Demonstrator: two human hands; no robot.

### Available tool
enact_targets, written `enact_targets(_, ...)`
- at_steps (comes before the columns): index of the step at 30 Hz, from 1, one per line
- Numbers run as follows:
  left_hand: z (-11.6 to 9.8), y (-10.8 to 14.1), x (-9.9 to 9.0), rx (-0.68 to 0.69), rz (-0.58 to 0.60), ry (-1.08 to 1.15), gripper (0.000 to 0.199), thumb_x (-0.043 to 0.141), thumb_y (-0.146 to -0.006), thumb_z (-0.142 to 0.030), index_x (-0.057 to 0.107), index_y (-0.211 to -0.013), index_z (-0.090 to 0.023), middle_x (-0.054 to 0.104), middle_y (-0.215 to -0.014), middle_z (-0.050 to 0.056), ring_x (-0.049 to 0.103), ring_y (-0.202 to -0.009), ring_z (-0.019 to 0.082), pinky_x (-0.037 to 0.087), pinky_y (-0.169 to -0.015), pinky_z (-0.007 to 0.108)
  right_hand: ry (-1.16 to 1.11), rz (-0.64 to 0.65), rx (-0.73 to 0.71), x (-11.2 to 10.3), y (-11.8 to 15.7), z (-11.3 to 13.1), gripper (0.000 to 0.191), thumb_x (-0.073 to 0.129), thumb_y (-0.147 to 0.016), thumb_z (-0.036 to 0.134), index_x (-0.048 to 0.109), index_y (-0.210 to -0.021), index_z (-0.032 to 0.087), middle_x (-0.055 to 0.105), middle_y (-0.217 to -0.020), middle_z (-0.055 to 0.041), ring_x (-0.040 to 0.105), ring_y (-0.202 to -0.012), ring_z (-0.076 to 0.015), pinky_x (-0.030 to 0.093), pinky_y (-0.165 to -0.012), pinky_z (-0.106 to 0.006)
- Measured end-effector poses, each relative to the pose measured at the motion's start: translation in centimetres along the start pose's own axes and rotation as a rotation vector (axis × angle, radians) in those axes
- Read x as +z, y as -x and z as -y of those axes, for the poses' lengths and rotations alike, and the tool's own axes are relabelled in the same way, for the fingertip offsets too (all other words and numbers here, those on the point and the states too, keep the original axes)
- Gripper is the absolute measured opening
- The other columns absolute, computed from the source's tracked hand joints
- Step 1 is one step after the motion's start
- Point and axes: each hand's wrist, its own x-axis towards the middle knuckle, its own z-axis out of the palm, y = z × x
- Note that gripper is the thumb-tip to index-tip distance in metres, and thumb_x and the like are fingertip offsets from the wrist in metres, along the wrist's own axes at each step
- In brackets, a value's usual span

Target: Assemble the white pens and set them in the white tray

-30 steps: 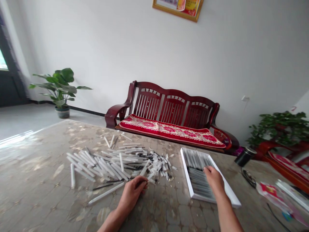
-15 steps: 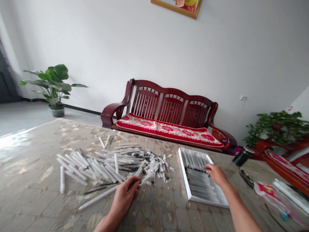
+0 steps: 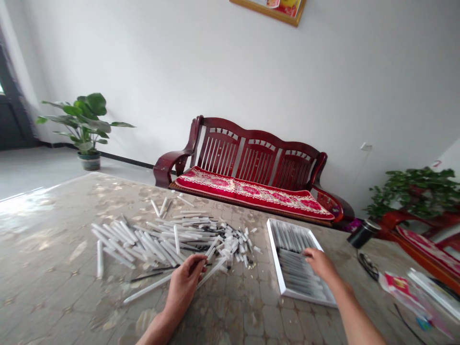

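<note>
A loose heap of white plastic tubes with dark ends (image 3: 168, 242) lies on the table, and my left hand (image 3: 183, 282) sits at its near edge. That hand is closed around a thin white tube (image 3: 212, 273) whose far end points into the heap. A longer white tube (image 3: 147, 289) lies just left of my wrist. My right hand (image 3: 318, 265) rests with its fingertips on a white-framed tray (image 3: 275, 258), over tight rows of dark-tipped tubes (image 3: 291, 263). It shows nothing held.
A dark red wooden bench with a red floral cushion (image 3: 251, 191) stands beyond the table. A black cylinder (image 3: 362, 234), a dark cord (image 3: 368, 266), a red-printed packet (image 3: 398, 285) and a white flat box (image 3: 433, 293) lie to the right. White scraps surround the heap.
My left hand has risen slightly, and a white tube now shows in its grip. My right hand has shifted left across the tray rows. The whole view has tilted a little.
</note>
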Motion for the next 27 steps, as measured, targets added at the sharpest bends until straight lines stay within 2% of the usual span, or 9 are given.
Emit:
enact_targets(4,-0.2,0.1,0.0,-0.003,-0.002,-0.006,0.043,0.068,-0.069,-0.062,0.072,-0.084,-0.021,0.075,-0.077,0.004,0.069,-0.067,0.022,0.052,-0.055,0.027,0.018,0.019,-0.021,0.5,0.2,0.2,0.025,0.057,-0.069,0.015,0.076,-0.083,0.023,0.076,-0.095,-0.0059,0.068,-0.095,-0.0211,0.047,-0.09,-0.031)
enact_targets(8,-0.5,0.2,-0.1,0.01,-0.051,0.014,0.04,0.068,-0.071,-0.059,0.072,-0.083,-0.022,0.075,-0.077,0.004,0.07,-0.068,0.022,0.052,-0.055,0.026,0.024,0.021,-0.012,0.6,0.2,0.6,0.024,0.058,-0.07,0.017,0.076,-0.084,0.021,0.075,-0.095,-0.0078,0.069,-0.093,-0.0223,0.048,-0.088,-0.03)
enact_targets(11,-0.7,0.2,-0.1,0.033,-0.114,0.054,0.037,0.069,-0.072,-0.057,0.071,-0.082,-0.021,0.073,-0.074,0.004,0.068,-0.066,0.021,0.05,-0.054,0.025,0.011,-0.05,-0.005,0.5,0.2,2.8,0.021,0.057,-0.072,0.021,0.076,-0.083,0.021,0.075,-0.093,-0.0078,0.069,-0.09,-0.0233,0.049,-0.085,-0.031)
enact_targets(14,-0.9,-0.1,0.0,0.015,-0.197,0.103,0.038,0.069,-0.071,-0.056,0.069,-0.083,-0.02,0.073,-0.074,0.005,0.067,-0.063,0.02,0.047,-0.05,0.025,-0.108,-0.092,-0.09,1.5,1.0,8.3,0.023,0.054,-0.078,0.028,0.075,-0.086,0.023,0.075,-0.093,-0.0069,0.069,-0.089,-0.0235,0.05,-0.082,-0.031)
enact_targets(16,-0.9,-0.3,-0.1,0.013,-0.231,0.13,0.037,0.069,-0.071,-0.054,0.069,-0.084,-0.02,0.073,-0.076,0.005,0.066,-0.061,0.019,0.049,-0.053,0.026,-0.188,-0.039,-0.247,3.2,2.0,13.3,0.023,0.053,-0.082,0.029,0.075,-0.086,0.023,0.074,-0.093,-0.0062,0.068,-0.09,-0.0234,0.051,-0.083,-0.032)
enact_targets(19,-1.0,-0.5,-0.3,0.039,-0.257,0.154,0.034,0.07,-0.072,-0.052,0.069,-0.084,-0.02,0.073,-0.077,0.004,0.066,-0.06,0.018,0.052,-0.06,0.028,-0.21,0.062,-0.465,6.7,4.1,20.8,0.024,0.051,-0.084,0.021,0.074,-0.089,0.025,0.072,-0.092,-0.0035,0.067,-0.088,-0.0207,0.051,-0.081,-0.031)
enact_targets(21,-1.0,-0.4,-0.5,0.057,-0.271,0.152,0.032,0.07,-0.072,-0.051,0.069,-0.083,-0.021,0.072,-0.075,0.003,0.065,-0.059,0.018,0.052,-0.06,0.028,-0.147,0.077,-0.586,8.7,5.4,24.6,0.027,0.052,-0.082,0.011,0.074,-0.088,0.025,0.07,-0.091,-0.0025,0.066,-0.089,-0.0194,0.05,-0.081,-0.029)
enact_targets(24,-1.1,-0.1,-0.7,0.073,-0.284,0.139,0.03,0.071,-0.072,-0.049,0.07,-0.082,-0.021,0.071,-0.074,0.003,0.063,-0.06,0.017,0.051,-0.06,0.027,0.01,0.055,-0.752,10.5,6.8,28.1,0.033,0.054,-0.076,0.001,0.073,-0.087,0.026,0.068,-0.091,-0.0026,0.063,-0.092,-0.02,0.05,-0.08,-0.029)
enact_targets(27,-1.1,-0.1,-0.7,0.078,-0.274,0.147,0.031,0.07,-0.074,-0.05,0.07,-0.083,-0.021,0.071,-0.075,0.003,0.064,-0.063,0.018,0.051,-0.061,0.027,0.125,0.044,-0.803,10.9,7.2,29.2,0.028,0.057,-0.077,0.001,0.072,-0.082,0.024,0.068,-0.092,-0.0037,0.062,-0.092,-0.0212,0.049,-0.077,-0.03)
